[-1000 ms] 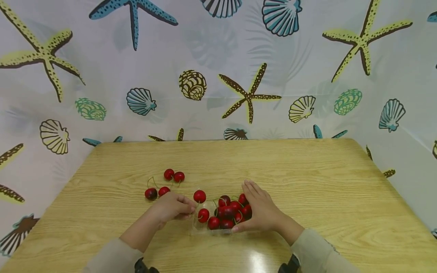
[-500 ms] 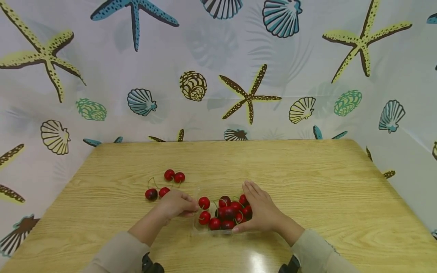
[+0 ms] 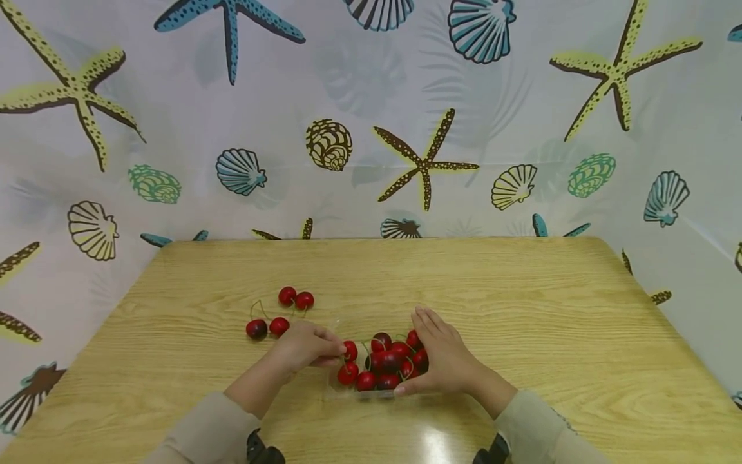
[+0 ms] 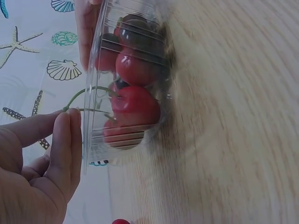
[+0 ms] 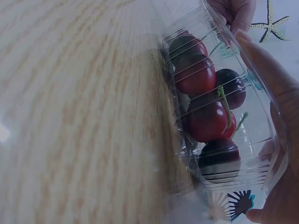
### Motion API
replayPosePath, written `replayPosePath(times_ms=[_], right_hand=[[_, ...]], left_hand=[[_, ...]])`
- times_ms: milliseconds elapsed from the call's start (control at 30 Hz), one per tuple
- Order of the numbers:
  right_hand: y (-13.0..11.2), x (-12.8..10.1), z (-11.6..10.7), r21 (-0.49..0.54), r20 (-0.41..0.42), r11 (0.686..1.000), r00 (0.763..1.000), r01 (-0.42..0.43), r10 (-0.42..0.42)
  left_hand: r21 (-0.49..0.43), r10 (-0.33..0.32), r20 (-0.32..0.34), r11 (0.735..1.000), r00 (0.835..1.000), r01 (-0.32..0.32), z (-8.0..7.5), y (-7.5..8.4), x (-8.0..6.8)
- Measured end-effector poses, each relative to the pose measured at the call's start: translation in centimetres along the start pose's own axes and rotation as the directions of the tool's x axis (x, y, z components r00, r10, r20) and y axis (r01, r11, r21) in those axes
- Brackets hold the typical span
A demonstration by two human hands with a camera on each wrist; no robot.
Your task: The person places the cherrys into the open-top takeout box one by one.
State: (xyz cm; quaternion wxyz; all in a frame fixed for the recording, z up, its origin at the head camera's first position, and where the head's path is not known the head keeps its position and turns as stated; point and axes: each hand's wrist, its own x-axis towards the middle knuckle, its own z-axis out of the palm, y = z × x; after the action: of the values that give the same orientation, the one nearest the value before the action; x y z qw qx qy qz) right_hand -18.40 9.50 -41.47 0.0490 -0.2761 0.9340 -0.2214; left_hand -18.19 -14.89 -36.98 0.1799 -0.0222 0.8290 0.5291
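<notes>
A clear plastic box (image 3: 377, 394) holds several dark red cherries (image 3: 385, 361). At its left end my left hand (image 3: 306, 348) pinches the tips of two joined green stems (image 4: 74, 96) between thumb and fingers. In the left wrist view the pair of cherries (image 4: 135, 107) on these stems sits inside the box, below its rim, with the stems rising over the edge. My right hand (image 3: 445, 356) grips the box's right end, thumb along the near rim and fingers across to the far side. It covers part of the cherries there.
Two pairs of stemmed cherries lie on the wooden table (image 3: 522, 303) to the left: one pair (image 3: 295, 298) farther back, the other pair (image 3: 268, 328) just beyond my left hand. A white cloth (image 3: 359, 77) printed with shells and starfish hangs behind the table and along its sides.
My left hand has moved slightly right and lowered the pinched pair of cherries at the left end of the box. The right hand has stayed in place.
</notes>
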Motion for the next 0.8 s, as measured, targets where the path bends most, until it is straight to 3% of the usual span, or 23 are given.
replayPosePath(times_ms=[233,467,800], right_hand=[[0.0,0.0,0.2,-0.003,0.002,1.0,1.0,0.001,-0.001],[-0.1,0.0,0.2,-0.01,0.004,1.0,1.0,0.004,-0.004],[0.0,0.0,0.0,-0.006,0.005,1.0,1.0,0.001,-0.001]], left_hand=[[-0.077,0.029,0.064,0.997,0.997,-0.024,0.2,0.0,0.3],[-0.115,0.025,0.072,0.993,0.997,-0.017,0.3,0.2,0.6],[-0.166,0.075,0.115,0.985,0.991,-0.055,-0.6,0.4,1.3]])
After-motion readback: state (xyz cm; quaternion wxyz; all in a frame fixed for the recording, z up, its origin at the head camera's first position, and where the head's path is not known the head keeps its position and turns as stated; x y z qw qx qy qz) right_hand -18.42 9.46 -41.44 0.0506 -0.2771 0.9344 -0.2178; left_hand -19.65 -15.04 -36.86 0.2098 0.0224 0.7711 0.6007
